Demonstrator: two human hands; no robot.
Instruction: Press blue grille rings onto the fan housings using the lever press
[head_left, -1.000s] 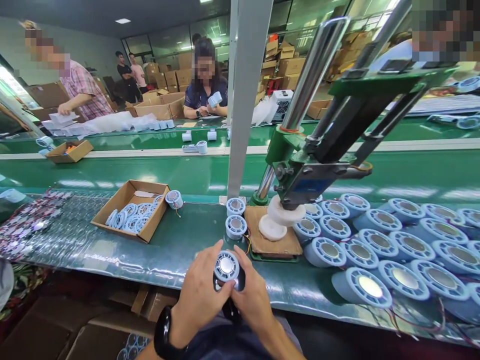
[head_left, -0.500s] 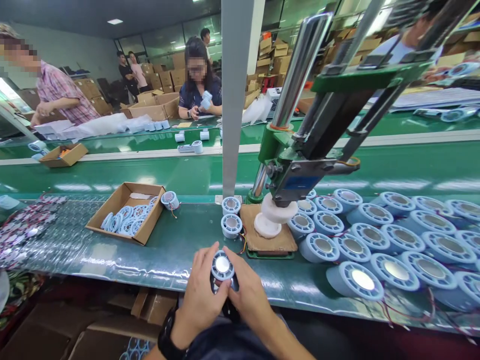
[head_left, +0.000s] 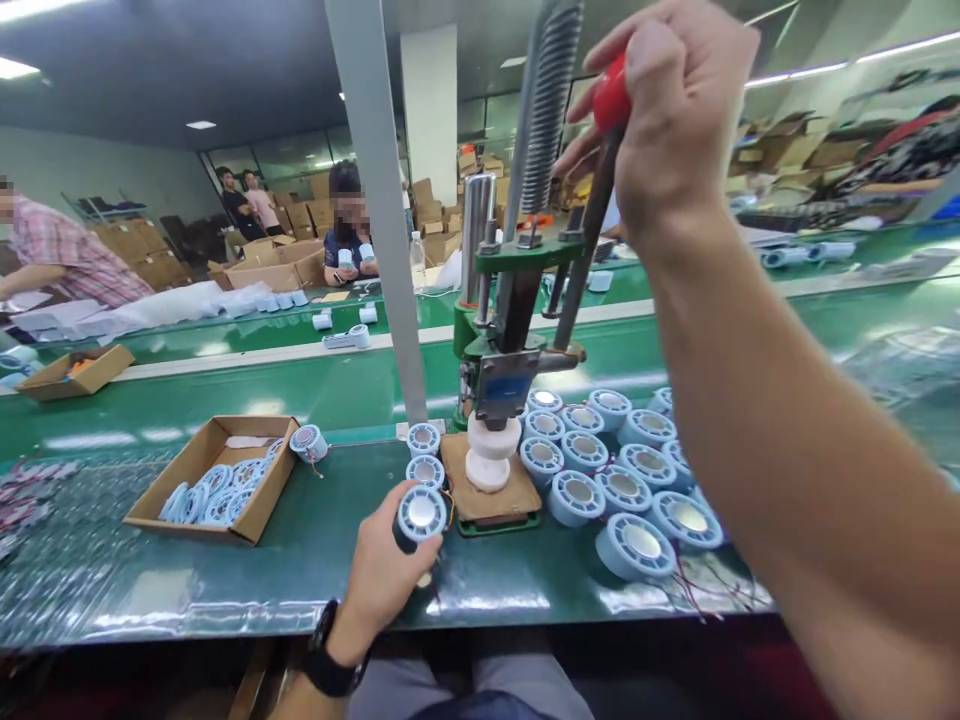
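Observation:
My left hand (head_left: 384, 560) grips a light-blue round motor housing (head_left: 421, 513) with a shiny metal disc in its top, just left of the press base. Raised at the upper right, my right hand (head_left: 675, 120) is closed around the red knob (head_left: 611, 95) of the hand press lever. The green arbor press (head_left: 508, 385) has a white pressing pad (head_left: 495, 436) low over a white round seat (head_left: 487, 470), on a brown board (head_left: 465, 490). Two similar housings (head_left: 424, 470) stand left of the board, beyond my left hand.
Rows of blue housings (head_left: 636, 546) with trailing wires stand right of the press, partly behind my right forearm. A cardboard box (head_left: 262, 510) of blue rings and one housing (head_left: 308, 442) lie left. A grey post (head_left: 382, 200) rises behind the bench. Co-workers sit and stand beyond the green conveyor (head_left: 337, 385).
My right hand has left the housing and gone up to the press lever. My left hand keeps the housing, now nearer the two standing housings. The view has shifted right and tilted up.

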